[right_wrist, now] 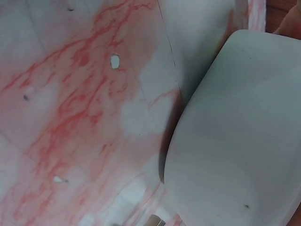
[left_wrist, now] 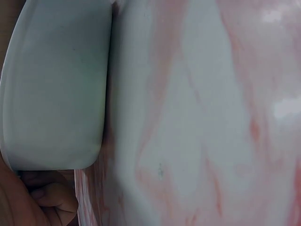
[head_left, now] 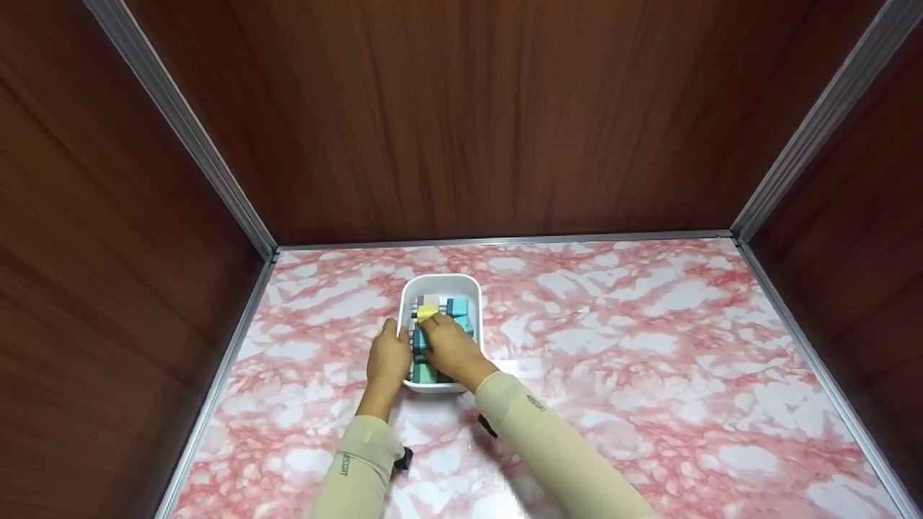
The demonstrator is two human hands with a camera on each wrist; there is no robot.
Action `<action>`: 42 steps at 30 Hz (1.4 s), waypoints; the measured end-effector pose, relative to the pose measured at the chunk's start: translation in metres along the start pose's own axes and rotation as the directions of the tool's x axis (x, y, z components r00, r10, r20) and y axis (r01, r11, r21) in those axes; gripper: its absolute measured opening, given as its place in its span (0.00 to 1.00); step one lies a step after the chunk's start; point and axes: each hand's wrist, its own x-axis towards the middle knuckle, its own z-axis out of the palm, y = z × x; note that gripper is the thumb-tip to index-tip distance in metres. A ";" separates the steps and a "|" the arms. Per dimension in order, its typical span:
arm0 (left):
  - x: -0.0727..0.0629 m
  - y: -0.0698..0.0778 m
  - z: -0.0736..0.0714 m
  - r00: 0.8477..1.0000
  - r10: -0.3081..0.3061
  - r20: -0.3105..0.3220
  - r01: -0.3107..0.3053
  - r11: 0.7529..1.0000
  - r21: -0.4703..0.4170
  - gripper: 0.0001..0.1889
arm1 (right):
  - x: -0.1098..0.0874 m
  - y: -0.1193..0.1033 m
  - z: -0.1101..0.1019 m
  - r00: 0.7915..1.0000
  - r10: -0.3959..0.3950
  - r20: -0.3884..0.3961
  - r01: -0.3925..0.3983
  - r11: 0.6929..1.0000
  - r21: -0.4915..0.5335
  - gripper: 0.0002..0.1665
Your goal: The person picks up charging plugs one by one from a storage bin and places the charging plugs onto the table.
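A white plastic bin (head_left: pixel 477 292) stands on the table and holds several small coloured blocks with dark or metallic prong-like ends. My left hand (head_left: pixel 388 357) grips the bin's left wall. In the left wrist view, curled fingers (left_wrist: pixel 55 197) show beside the bin's outer wall (left_wrist: pixel 56 94). My right hand (head_left: pixel 453 349) reaches inside, its fingertips down at a yellow block (head_left: pixel 427 311); whether they pinch it is hidden. Around it lie turquoise blocks (head_left: pixel 458 308), a blue block (head_left: pixel 420 341) and a green block (head_left: pixel 425 373). The right wrist view shows mostly the bin's outside (right_wrist: pixel 235 132).
The table (head_left: pixel 649 375) has a red and white marbled surface. Brown wood-look panels (head_left: pixel 505 122) rise at the back and both sides, with grey metal edging (head_left: pixel 505 240). A small metallic end (right_wrist: pixel 155 220) shows at the right wrist view's bottom edge.
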 end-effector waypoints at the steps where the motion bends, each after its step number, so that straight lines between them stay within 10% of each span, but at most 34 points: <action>1: 0.000 0.000 0.000 1.000 -0.004 0.002 0.004 1.000 -0.002 0.10 | 0.000 0.000 0.000 1.000 0.004 0.004 -0.004 1.000 0.000 0.21; 42: -0.001 0.005 -0.002 0.997 -0.059 0.039 0.059 0.998 0.013 0.12 | -0.019 0.035 -0.040 0.997 0.065 0.035 -0.068 0.993 0.093 0.27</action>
